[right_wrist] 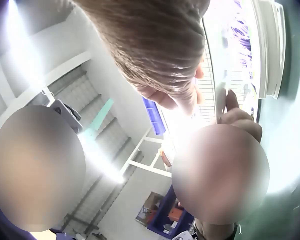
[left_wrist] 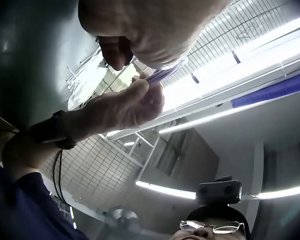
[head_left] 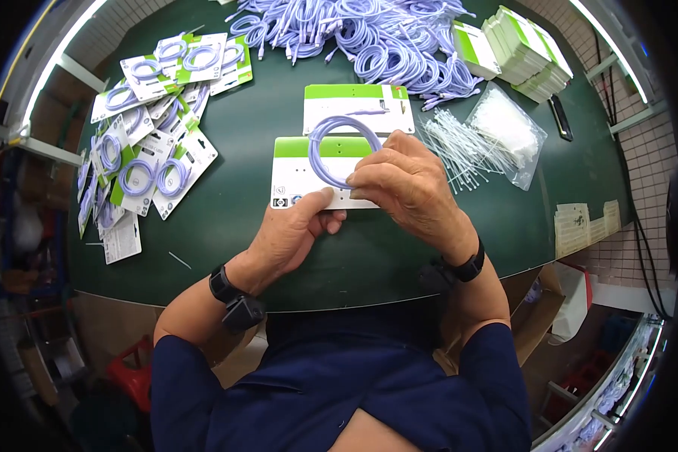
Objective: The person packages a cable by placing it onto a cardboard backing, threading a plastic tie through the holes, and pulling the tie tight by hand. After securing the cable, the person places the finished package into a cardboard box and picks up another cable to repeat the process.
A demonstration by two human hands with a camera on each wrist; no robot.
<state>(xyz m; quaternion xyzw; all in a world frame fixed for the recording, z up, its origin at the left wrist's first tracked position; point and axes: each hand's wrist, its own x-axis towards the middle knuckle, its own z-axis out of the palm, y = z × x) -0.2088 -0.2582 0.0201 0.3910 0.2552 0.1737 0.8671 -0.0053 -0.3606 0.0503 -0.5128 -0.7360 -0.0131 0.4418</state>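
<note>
In the head view my left hand (head_left: 279,239) grips the lower edge of a white and green packaging card (head_left: 292,160), thumb on its face and fingers curled beneath. My right hand (head_left: 418,184) pinches a coiled lilac cable (head_left: 316,160) by its lower right side, and the ring overlaps the card's face. Just beyond lies a second green and white card (head_left: 331,94) on the table. From the left wrist, a short stretch of the lilac cable (left_wrist: 162,75) shows at the right hand's fingertips. The left hand's fingers (right_wrist: 240,120) appear along the card in the right wrist view.
Cards with coiled cables (head_left: 135,177) are heaped at the left of the green table (head_left: 237,177). A big pile of lilac cables (head_left: 384,38) lies at the back. Stacked cards (head_left: 523,53), white cable ties (head_left: 459,151), a clear bag (head_left: 508,128) and a black tool (head_left: 560,118) are at right.
</note>
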